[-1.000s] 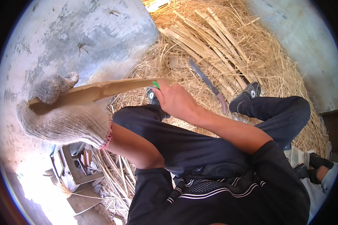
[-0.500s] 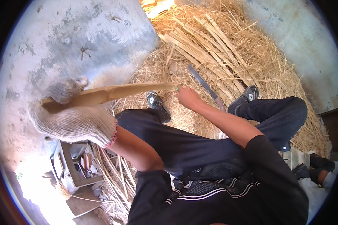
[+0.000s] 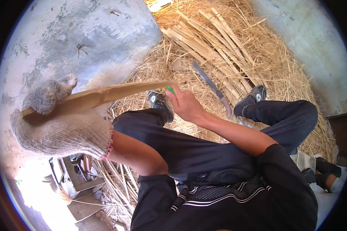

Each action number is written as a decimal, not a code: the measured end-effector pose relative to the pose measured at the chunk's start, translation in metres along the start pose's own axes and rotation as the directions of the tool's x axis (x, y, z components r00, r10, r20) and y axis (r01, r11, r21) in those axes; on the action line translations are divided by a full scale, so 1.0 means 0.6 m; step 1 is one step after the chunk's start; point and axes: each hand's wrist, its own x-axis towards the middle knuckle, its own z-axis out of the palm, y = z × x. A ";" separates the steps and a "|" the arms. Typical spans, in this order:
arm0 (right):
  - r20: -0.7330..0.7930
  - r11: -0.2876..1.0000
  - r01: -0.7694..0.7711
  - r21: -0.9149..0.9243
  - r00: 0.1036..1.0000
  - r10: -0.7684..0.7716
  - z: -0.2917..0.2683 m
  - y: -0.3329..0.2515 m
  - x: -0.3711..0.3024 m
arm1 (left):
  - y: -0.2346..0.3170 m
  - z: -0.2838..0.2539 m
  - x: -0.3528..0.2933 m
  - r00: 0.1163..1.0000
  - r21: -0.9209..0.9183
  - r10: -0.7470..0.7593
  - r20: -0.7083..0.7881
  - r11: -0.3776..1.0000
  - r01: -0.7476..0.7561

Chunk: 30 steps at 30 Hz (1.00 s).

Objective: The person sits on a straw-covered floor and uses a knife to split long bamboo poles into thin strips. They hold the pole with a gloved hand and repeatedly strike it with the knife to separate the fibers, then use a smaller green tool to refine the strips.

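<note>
My left hand, in a grey knitted glove, grips the near end of a long split bamboo strip. The strip points to the right, tilted slightly upward across the view, with its pale inner side showing. Close to its far end is my right hand, bare, with the fingers closed around a small green object. That object touches or lies just against the strip's lower edge; most of it is hidden by the fingers, so its kind is unclear.
A machete lies on the straw between my feet. Beyond it is a pile of split bamboo strips. A worn concrete wall stands at left, with a wooden frame of scraps below. Part of another person shows at lower right.
My left hand has shifted left with the strip. My right hand has also moved left along the strip, so more of the green object and the machete's handle show.
</note>
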 end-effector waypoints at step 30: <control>-0.144 0.964 -0.251 -0.085 0.961 0.238 0.082 0.167 0.066 | -0.019 -0.022 0.039 0.880 -0.344 -0.381 0.286 0.816 0.465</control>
